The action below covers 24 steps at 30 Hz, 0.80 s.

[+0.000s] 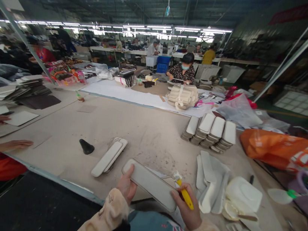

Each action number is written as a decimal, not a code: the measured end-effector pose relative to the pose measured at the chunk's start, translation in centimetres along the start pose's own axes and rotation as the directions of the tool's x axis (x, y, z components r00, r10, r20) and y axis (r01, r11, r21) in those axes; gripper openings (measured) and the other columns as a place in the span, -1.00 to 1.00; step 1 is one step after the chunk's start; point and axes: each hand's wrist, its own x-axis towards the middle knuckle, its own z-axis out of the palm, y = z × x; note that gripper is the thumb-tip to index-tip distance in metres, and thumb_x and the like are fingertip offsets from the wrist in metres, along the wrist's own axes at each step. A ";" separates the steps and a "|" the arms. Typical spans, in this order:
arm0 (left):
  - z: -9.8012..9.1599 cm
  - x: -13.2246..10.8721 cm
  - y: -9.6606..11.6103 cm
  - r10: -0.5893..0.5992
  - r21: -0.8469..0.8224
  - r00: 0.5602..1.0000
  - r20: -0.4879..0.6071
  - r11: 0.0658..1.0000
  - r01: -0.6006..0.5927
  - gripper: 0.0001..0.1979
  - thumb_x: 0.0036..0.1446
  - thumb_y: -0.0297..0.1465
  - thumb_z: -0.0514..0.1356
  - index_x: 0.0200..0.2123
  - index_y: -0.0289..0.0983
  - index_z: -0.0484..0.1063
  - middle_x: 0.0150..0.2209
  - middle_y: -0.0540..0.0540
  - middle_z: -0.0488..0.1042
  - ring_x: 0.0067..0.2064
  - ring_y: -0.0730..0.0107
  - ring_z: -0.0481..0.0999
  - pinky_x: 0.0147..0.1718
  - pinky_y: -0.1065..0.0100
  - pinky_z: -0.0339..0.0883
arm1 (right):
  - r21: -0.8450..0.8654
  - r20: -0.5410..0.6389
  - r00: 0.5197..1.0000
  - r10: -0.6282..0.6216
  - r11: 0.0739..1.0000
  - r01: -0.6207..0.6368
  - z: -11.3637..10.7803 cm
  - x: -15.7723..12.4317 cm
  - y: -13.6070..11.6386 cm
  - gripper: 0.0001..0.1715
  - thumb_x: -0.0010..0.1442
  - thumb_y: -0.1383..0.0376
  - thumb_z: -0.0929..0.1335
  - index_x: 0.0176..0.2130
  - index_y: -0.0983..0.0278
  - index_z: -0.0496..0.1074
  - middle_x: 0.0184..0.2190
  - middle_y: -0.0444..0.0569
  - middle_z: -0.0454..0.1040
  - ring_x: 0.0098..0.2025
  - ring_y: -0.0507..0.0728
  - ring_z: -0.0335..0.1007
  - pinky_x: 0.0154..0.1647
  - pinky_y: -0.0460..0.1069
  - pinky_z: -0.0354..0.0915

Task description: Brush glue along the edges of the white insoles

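Note:
A long, flat, pale grey panel with rounded ends [149,183] is held slantwise above the table's front edge. My left hand [127,186] is closed on its left end, thumb on top. My right hand [189,207] is closed round a brush with a yellow handle [187,197], its pale bristles pointing up and away; its thumb side also touches the panel's right end. Left of my hands lies a small pile of similar long panels [110,157]. To the right are loose, curved, whitish pieces [210,180] and a white plastic container [242,195].
Several stacks of pale panels [210,128] stand at the back right, near an orange bag [271,148]. A black cone-shaped object [86,146] lies left of centre. At the left edge, a co-worker's hands [15,145] rest over the table. Another person [184,72] sits opposite.

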 end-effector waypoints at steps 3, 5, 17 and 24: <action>-0.3 -0.5 -0.9 -0.091 0.037 0.993 0.071 0.995 0.088 -0.82 0.11 -0.51 0.22 -0.17 -0.34 0.45 -0.28 -0.15 0.60 -0.17 0.27 0.59 -0.10 0.32 0.48 | 0.009 -0.021 1.000 0.013 1.000 -0.013 0.0 0.1 0.2 -0.58 -0.05 0.00 0.47 -0.39 0.21 0.30 -0.50 -0.19 0.30 -0.46 0.07 0.25 -0.45 -0.06 0.21; -0.7 -0.6 -1.7 -0.118 0.084 0.990 0.075 0.990 0.112 -0.75 0.09 -0.58 0.22 -0.13 -0.34 0.43 -0.28 -0.15 0.60 -0.19 0.26 0.59 -0.12 0.28 0.48 | 0.019 -0.019 0.999 0.029 0.999 -0.029 0.0 0.1 0.1 -0.57 -0.05 -0.01 0.46 -0.39 0.20 0.29 -0.51 -0.19 0.30 -0.47 0.07 0.25 -0.46 -0.06 0.22; 0.6 -2.6 -3.1 -0.077 0.346 0.929 0.362 0.936 -0.058 -0.56 -0.18 -0.50 0.41 -0.14 -0.34 0.47 -0.28 -0.18 0.61 -0.26 0.16 0.59 -0.25 0.25 0.46 | -0.048 0.276 0.961 0.003 0.999 0.011 1.2 2.6 -3.6 -0.57 -0.09 0.13 0.49 -0.31 0.17 0.25 -0.33 -0.16 0.48 -0.35 0.09 0.40 -0.31 -0.02 0.33; 1.9 -2.4 -1.8 -0.015 0.312 0.934 0.356 0.944 -0.104 -0.59 -0.30 -0.48 0.46 -0.28 -0.35 0.49 -0.36 -0.12 0.61 -0.33 0.25 0.58 -0.24 0.27 0.45 | -0.037 0.327 0.944 0.046 0.999 -0.036 2.4 3.3 -3.6 -0.60 -0.16 0.22 0.49 -0.40 0.19 0.22 -0.51 -0.27 0.34 -0.45 0.03 0.23 -0.45 -0.11 0.16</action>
